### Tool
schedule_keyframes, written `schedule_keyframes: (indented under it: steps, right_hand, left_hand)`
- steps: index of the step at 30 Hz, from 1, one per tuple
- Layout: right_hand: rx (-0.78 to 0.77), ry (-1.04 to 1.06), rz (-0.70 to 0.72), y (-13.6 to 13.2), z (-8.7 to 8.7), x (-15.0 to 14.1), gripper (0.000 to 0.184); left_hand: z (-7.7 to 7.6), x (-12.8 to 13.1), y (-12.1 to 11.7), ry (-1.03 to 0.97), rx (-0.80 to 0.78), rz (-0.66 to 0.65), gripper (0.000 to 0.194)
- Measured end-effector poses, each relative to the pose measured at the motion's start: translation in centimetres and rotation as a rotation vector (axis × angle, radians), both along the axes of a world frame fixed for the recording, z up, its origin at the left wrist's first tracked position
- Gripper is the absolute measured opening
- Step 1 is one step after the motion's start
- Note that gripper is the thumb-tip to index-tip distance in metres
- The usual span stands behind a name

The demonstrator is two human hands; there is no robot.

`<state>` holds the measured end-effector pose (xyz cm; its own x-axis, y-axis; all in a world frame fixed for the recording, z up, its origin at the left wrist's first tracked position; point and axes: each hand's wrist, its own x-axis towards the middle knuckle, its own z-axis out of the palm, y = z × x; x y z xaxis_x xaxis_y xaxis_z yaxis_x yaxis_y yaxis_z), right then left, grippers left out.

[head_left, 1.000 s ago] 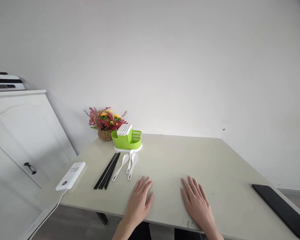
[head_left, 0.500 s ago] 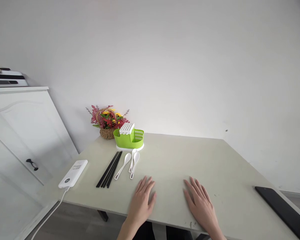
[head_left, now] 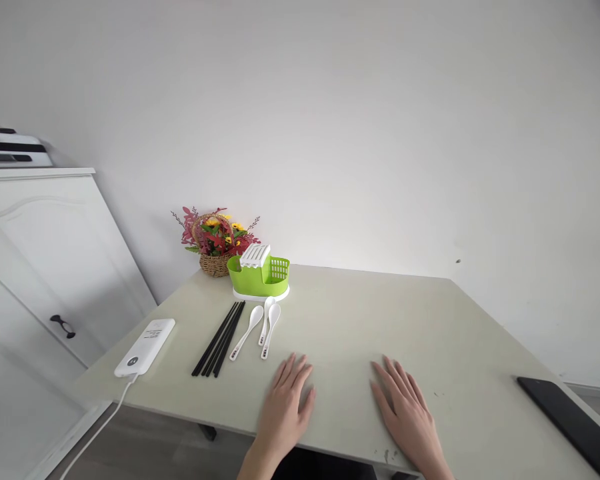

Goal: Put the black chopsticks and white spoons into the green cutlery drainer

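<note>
My left hand (head_left: pixel 284 403) lies flat on the pale table (head_left: pixel 360 333), fingers stretched out, holding nothing. My right hand (head_left: pixel 407 417) lies flat beside it, also empty with fingers apart. Just beyond my left hand lie three white spoons (head_left: pixel 260 325) and, left of them, a bundle of black chopsticks (head_left: pixel 219 338). A green cutlery holder (head_left: pixel 260 273) with a white slotted top stands behind them near the wall.
A wicker basket of flowers (head_left: pixel 214 239) stands at the table's back left corner. A white power bank (head_left: pixel 145 347) with a cable lies at the left edge. A black flat object (head_left: pixel 570 423) lies at the right edge. A white cabinet (head_left: pixel 45 267) stands to the left.
Both hands stay flat on the table. The view has shifted slightly, so everything sits a little to the right.
</note>
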<state>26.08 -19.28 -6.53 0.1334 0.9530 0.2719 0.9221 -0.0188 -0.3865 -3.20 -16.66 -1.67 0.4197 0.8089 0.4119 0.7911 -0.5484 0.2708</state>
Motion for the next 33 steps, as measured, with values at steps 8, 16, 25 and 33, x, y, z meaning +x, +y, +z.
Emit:
schedule_keyframes:
  steps: [8, 16, 25, 33]
  right_hand:
    - [-0.013, 0.000, 0.007, -0.03, 0.10, 0.13, 0.065]
    - [-0.006, 0.010, -0.001, 0.04, 0.33, -0.02, 0.064]
    - [0.009, 0.006, 0.007, 0.12, 0.09, 0.09, 0.063]
    - [0.010, 0.010, 0.012, 0.00, 0.26, 0.07, 0.062]
  left_hand:
    - [0.17, 0.06, -0.05, 0.005, -0.010, -0.001, 0.045]
    - [0.22, -0.04, 0.11, 0.007, 0.002, -0.007, 0.045]
    - [0.28, 0.00, 0.13, 0.010, -0.011, -0.016, 0.044]
    - [0.46, 0.06, 0.02, -0.008, -0.012, -0.015, 0.044]
